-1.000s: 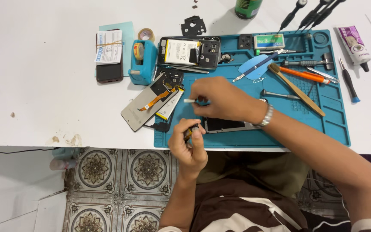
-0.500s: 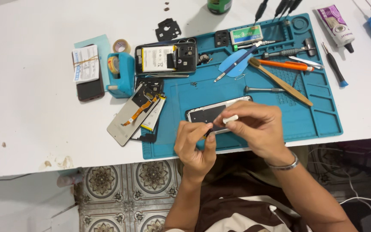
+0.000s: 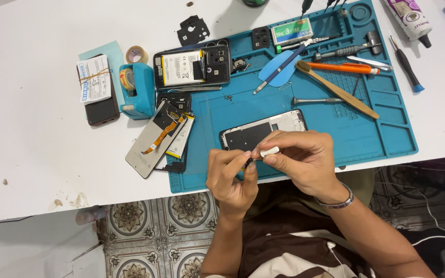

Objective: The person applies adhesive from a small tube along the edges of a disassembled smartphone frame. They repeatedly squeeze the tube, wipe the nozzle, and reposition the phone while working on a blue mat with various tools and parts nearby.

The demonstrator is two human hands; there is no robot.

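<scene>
right hand point(image 3: 305, 162) pinching white stick point(image 3: 270, 151) | left hand point(image 3: 230, 175) pinched on its dark tip

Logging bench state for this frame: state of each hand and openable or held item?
Left hand: fingers pinched on a small dark part, too small to identify.
Right hand: fingers holding small white stick-like piece.
Black phone frame: lying flat on blue mat, uncovered.
Opened black phone with white battery: back off, internals exposed.
Grey display panel with orange flex: detached, face down.

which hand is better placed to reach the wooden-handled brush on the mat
Right, probably. The right hand sits on the same side as the wooden-handled brush, though it pinches a small white piece. The left hand is farther away and holds a small dark part.
</scene>
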